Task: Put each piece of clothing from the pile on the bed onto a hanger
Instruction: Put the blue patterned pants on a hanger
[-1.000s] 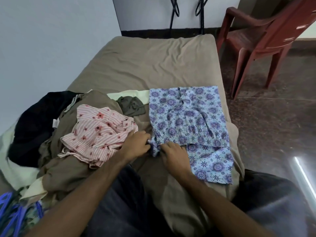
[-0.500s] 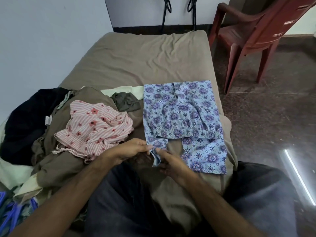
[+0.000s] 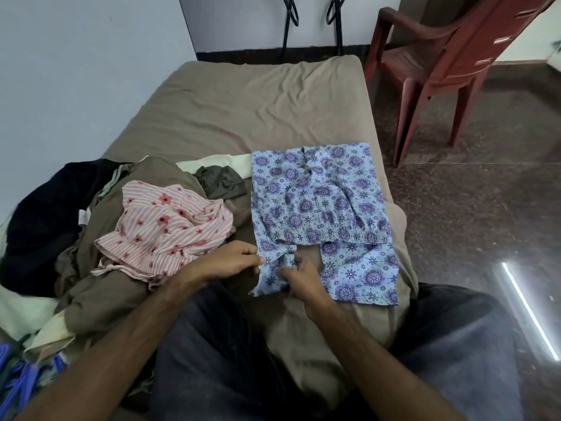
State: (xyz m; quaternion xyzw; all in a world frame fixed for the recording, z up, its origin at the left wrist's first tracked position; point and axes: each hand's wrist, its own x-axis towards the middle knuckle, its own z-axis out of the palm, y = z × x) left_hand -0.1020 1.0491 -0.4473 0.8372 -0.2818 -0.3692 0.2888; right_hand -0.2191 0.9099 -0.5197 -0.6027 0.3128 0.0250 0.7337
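Note:
A blue floral-print garment point(image 3: 321, 205) lies folded on the bed point(image 3: 258, 110), near its right edge. My left hand point(image 3: 230, 261) pinches the garment's near left leg end at its left edge. My right hand point(image 3: 299, 275) grips the same leg end from the right, fingers curled into the cloth. To the left sits the clothes pile: a pink striped flowered top point(image 3: 164, 229) on an olive-brown garment point(image 3: 100, 296), with a black garment point(image 3: 45, 214) behind. Blue hangers point(image 3: 21, 378) show at the bottom left corner.
A dark red plastic chair point(image 3: 440, 65) stands on the dark stone floor right of the bed. A wall runs along the bed's left side. Two black metal legs point(image 3: 309, 22) stand behind the bed's far end. My dark trouser legs point(image 3: 212, 354) fill the bottom.
My hands stayed on the blue garment's left leg end and pulled it flatter toward me; it now lies more spread than bunched.

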